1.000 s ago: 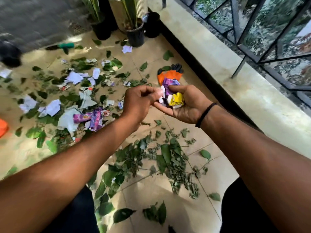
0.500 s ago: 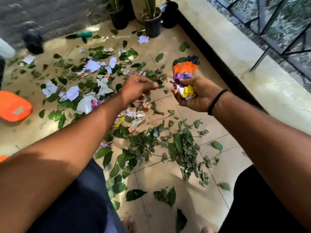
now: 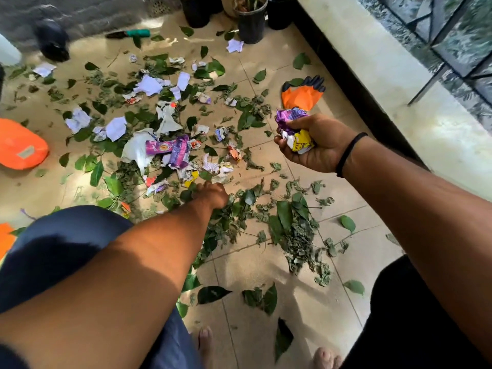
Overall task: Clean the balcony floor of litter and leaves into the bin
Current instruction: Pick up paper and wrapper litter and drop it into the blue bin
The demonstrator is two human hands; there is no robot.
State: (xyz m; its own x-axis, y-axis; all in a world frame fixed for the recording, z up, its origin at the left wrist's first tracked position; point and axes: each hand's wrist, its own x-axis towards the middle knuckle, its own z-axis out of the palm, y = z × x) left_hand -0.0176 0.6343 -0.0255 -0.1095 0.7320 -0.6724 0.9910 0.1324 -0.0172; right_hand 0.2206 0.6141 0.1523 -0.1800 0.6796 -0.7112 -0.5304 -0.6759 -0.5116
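Up at about two o'clock, the right hand (image 3: 316,143) is curled tight round a wad of wrappers (image 3: 294,129), purple foil poking out above the fingers and a yellow-and-white scrap bulging below; a black band (image 3: 350,153) circles that wrist. Just beyond the wad, toward one o'clock, an orange glove (image 3: 302,95) with dark fingertips lies flat on the tiled floor (image 3: 266,265).

Near the centre, the left hand (image 3: 211,197) is down at floor level among the litter, knuckles toward me; whether its fingers have closed on anything I cannot tell, since they are hidden under the hand. Right past it, at twelve o'clock, lies a heap of crumpled scraps, the biggest a purple packet (image 3: 173,151) beside a torn white sheet (image 3: 137,150). More white paper scraps (image 3: 149,85) are strewn farther out toward eleven o'clock, mixed with green leaves (image 3: 288,217), and a thicker drift of leaves runs from the left hand toward four o'clock.

Over at nine o'clock an orange rounded object (image 3: 20,145) sits at the frame edge. Black plant pots (image 3: 251,22) stand at twelve o'clock by the wall, with a green-handled tool (image 3: 133,33) lying to their left. A pale ledge (image 3: 399,75) runs along the right side, from one to three o'clock.
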